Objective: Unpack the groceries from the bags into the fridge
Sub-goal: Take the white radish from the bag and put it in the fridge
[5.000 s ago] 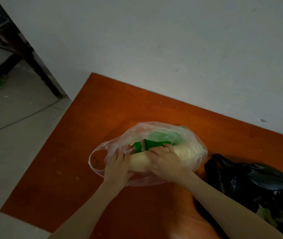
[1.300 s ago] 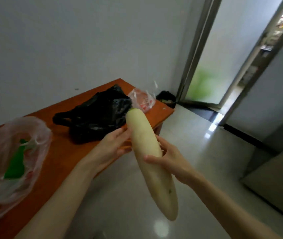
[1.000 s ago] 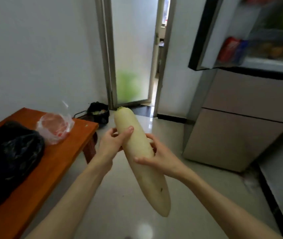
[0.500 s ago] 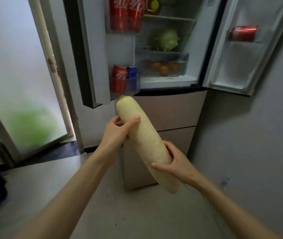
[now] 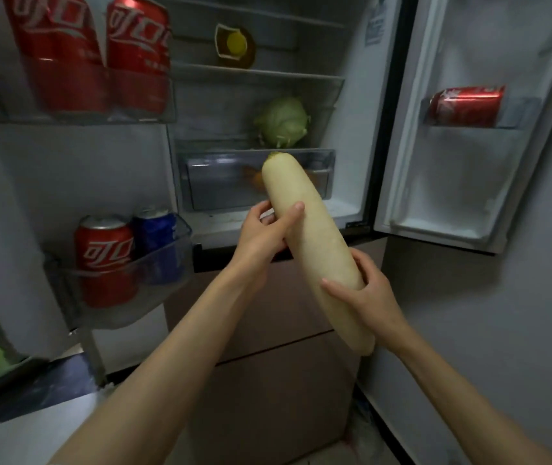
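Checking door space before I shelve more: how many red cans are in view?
4. Two red cans stand in the left door's upper bin, one in its lower bin, one lies in the right door. Others may be hidden.

Count: 1 white radish (image 5: 315, 250) at centre, 2 hands on it, left hand (image 5: 264, 233) and right hand (image 5: 365, 297). 4 red cans: two at 10 o'clock (image 5: 93, 55), one at 8 (image 5: 105, 260), one at 2 (image 5: 466, 104). 1 blue can (image 5: 155, 229). 1 cabbage (image 5: 283, 122) at 12. 1 bottle (image 5: 236, 45).
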